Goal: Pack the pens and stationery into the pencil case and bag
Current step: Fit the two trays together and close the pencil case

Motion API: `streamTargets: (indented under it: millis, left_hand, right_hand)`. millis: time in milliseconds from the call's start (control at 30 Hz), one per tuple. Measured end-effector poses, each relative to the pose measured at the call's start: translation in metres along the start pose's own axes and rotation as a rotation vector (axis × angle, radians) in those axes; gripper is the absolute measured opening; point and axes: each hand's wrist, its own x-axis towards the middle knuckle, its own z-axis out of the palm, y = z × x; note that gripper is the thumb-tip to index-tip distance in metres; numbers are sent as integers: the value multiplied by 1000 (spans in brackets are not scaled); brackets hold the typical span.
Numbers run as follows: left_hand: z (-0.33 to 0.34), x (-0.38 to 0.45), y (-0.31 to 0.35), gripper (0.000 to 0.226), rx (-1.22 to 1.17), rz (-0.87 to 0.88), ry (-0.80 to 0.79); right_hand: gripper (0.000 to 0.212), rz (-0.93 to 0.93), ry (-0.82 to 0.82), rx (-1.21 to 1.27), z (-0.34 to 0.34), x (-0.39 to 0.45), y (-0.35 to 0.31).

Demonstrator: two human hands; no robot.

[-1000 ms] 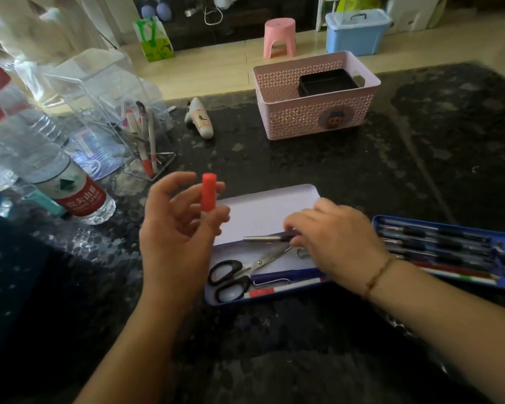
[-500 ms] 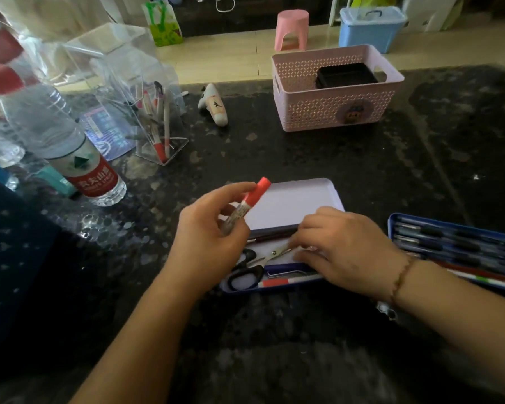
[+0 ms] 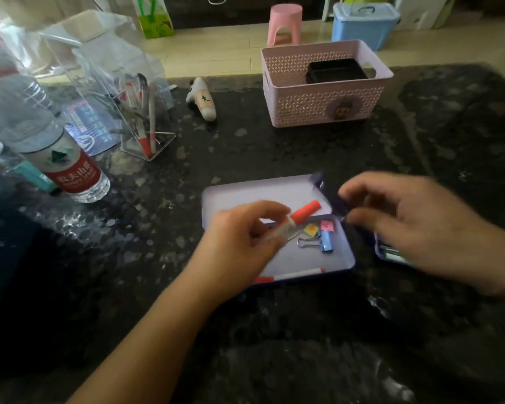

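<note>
Pencil case point(image 3: 277, 193): a shallow rectangular tin with rounded corners, pale lilac inside and dark blue outside, lying open at the centre of the dark speckled stone table point(image 3: 274, 147). Its raised lid half sits toward 12 o'clock; the tray half lies nearer the person. In the tray rest a blue binder clip point(image 3: 324, 241) with wire handles, a small yellow square point(image 3: 310, 229) and a small pink one point(image 3: 327, 225) just beside it, and a white pen with a red end point(image 3: 292, 275) along the near wall.

Left hand point(image 3: 239, 237) pinches a marker with an orange-red cap point(image 3: 299, 214) and a clear barrel, tilted over the tray, cap pointing toward 2 o'clock. Right hand point(image 3: 414, 225), at 3 o'clock of the case, is motion-blurred, fingers curled loosely; whether it grips anything I cannot tell.

At 1 o'clock stands a pink perforated plastic basket point(image 3: 321, 103) holding a black box point(image 3: 336, 71). At 10 o'clock are a clear acrylic pen holder point(image 3: 146, 141) and a red-labelled water bottle point(image 3: 70, 167).
</note>
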Motion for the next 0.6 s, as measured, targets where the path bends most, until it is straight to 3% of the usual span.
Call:
streamTargets:
  millis: [167,367,600]
  left_hand:
    - [41,-2,8,34,244,92,-217]
    - [39,-4,3,19,301,87,-216]
    - [25,-6,1,22,455,114,-231]
  right_hand:
    - [24,88,159,74,-10,2,29]
    - [24,61,139,98,4,4,28]
    - [24,32,23,55,16,13,15]
